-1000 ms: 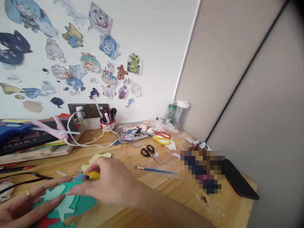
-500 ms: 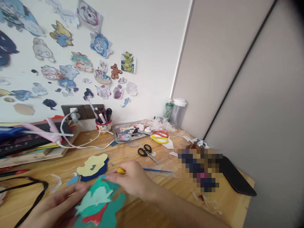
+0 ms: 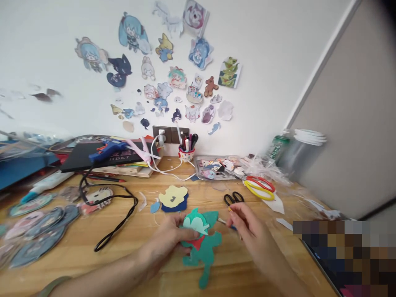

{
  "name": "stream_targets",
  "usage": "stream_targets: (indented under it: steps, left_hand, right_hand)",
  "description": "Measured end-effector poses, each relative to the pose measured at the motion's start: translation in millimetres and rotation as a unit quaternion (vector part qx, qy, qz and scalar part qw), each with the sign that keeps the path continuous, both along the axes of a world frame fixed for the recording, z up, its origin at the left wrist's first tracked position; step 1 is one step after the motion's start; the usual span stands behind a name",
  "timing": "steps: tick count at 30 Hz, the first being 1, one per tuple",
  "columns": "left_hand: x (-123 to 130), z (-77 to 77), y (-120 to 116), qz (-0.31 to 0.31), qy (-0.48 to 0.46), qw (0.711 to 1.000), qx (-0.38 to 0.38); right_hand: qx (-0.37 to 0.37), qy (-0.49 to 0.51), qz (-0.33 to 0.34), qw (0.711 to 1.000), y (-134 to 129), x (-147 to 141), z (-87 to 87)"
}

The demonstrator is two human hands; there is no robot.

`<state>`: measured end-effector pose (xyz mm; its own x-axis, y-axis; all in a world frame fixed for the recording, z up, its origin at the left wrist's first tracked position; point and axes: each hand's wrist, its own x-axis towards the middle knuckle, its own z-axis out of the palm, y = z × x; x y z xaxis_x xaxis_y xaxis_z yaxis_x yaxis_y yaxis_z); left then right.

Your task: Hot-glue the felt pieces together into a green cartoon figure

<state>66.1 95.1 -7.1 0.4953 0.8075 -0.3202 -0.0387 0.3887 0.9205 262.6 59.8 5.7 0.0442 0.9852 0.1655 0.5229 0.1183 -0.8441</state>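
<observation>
My left hand [image 3: 176, 234] grips a green cut-out figure [image 3: 202, 251] with a pale green piece and a red piece on its front. To the right of the figure, my right hand [image 3: 247, 222] is closed, with a small yellow bit at its fingertips. A thin blue stick [image 3: 227, 223] passes by those fingers; whether they hold it is unclear. Black-handled scissors [image 3: 234, 199] lie just above my right hand. Behind the figure, a pale yellow cut-out [image 3: 173, 196] rests on a dark blue one [image 3: 175, 206].
Red and yellow-handled scissors [image 3: 260, 187] lie at right, near a metal tray [image 3: 198, 173] of cut-outs. A pen cup [image 3: 186, 154] stands by the wall. Left are a black cord [image 3: 119, 227], a blue glue gun [image 3: 107, 149] and several felt-like pieces [image 3: 43, 237].
The view has swung left, showing more of the table. My right hand has moved away from the figure, toward the black-handled scissors. The whole green figure now shows in my left hand.
</observation>
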Motion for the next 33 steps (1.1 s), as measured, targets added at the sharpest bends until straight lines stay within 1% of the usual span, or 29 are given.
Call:
stream_targets:
  steps: [2,5,7,9,12,14,19,24,26,28,30,33]
  left_hand:
    - [-2,-3.4,2,0.000,-0.015,1.000,0.001]
    - [-2,-8.1,3,0.011,-0.016,1.000,-0.008]
    - [-2,-9.7,2,0.018,-0.013,1.000,-0.016]
    - [-1,-10.6,1,0.016,-0.034,0.999,-0.010]
    - [0,-12.4,0,0.011,-0.077,0.997,0.001]
    - [1,-13.9,-1,0.012,-0.086,0.996,-0.003]
    - [1,-14.7,-2,0.006,-0.079,0.997,-0.010]
    - [0,-11.8,-2,0.001,-0.066,0.998,-0.014]
    - [0,-11.6,-2,-0.002,-0.069,0.997,-0.017]
    - [0,-12.2,-1,-0.002,-0.068,0.998,-0.015]
    - [-1,-13.2,0,-0.001,-0.066,0.998,-0.014]
    - [-1,-13.8,1,-0.003,-0.052,0.999,-0.016]
  right_hand:
    - [0.059,-0.090,0.012,0.994,-4,-4,-1.8]
    - [0.171,-0.229,0.026,0.958,-7,-12,-8.3]
    - [0.216,-0.270,0.022,0.938,-8,-16,-12.2]
    - [0.244,-0.296,0.016,0.923,-8,-18,-14.6]
    - [0.261,-0.328,0.010,0.908,-8,-19,-16.2]
    - [0.263,-0.351,0.011,0.899,-8,-20,-17.1]
    - [0.268,-0.374,0.014,0.888,-8,-20,-18.5]
    - [0.296,-0.394,0.023,0.870,-7,-20,-20.8]
    - [0.291,-0.377,0.032,0.879,-8,-19,-21.7]
    - [0.264,-0.334,0.046,0.904,-8,-19,-21.4]
    - [0.214,-0.275,0.052,0.936,-7,-17,-19.8]
    - [0.113,-0.172,0.048,0.977,-5,-14,-15.9]
